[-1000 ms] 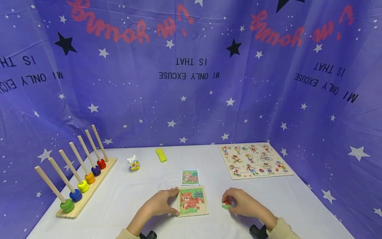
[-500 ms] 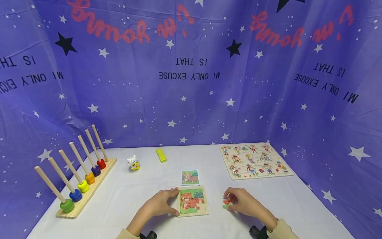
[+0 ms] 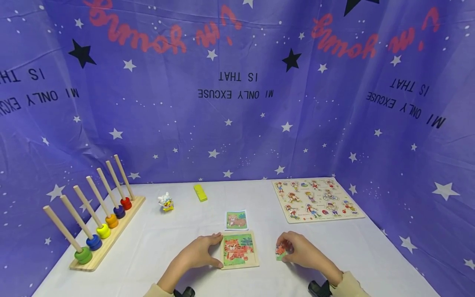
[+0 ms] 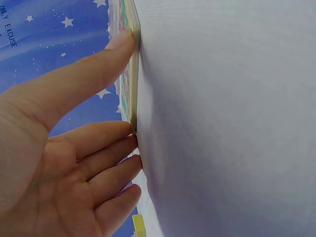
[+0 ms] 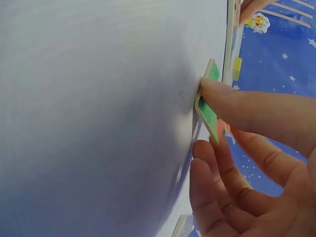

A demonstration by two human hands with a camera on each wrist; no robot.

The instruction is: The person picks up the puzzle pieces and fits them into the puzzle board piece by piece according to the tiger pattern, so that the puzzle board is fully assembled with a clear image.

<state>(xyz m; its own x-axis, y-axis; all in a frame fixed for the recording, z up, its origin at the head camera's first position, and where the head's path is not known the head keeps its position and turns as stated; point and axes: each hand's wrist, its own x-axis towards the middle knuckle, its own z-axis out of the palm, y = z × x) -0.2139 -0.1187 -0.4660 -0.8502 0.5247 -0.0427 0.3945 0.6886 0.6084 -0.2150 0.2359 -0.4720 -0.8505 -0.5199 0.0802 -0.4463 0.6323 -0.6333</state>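
My left hand (image 3: 199,252) rests at the left edge of a square wooden jigsaw puzzle tray (image 3: 256,255). Its thumb and index finger touch that edge in the left wrist view, fingers fairly straight. A tiger picture fills most of the tray, and bare wood shows at its lower right corner. To the right of the tray, my right hand (image 3: 302,251) pinches a puzzle piece (image 3: 280,251) printed in orange and green between thumb and fingers. In the right wrist view the piece (image 5: 209,116) stands tilted on edge, close over the white cloth.
Behind the tray lies a small tiger picture card (image 3: 236,220). A peg board with coloured rings (image 3: 122,231) stands at the left. Further back are a small toy figure (image 3: 166,202), a yellow block (image 3: 200,192) and a flat wooden board of figures (image 3: 317,202).
The right hand has turned the puzzle piece so more of its printed face shows, shifting only slightly. The left hand and tray have stayed in place.
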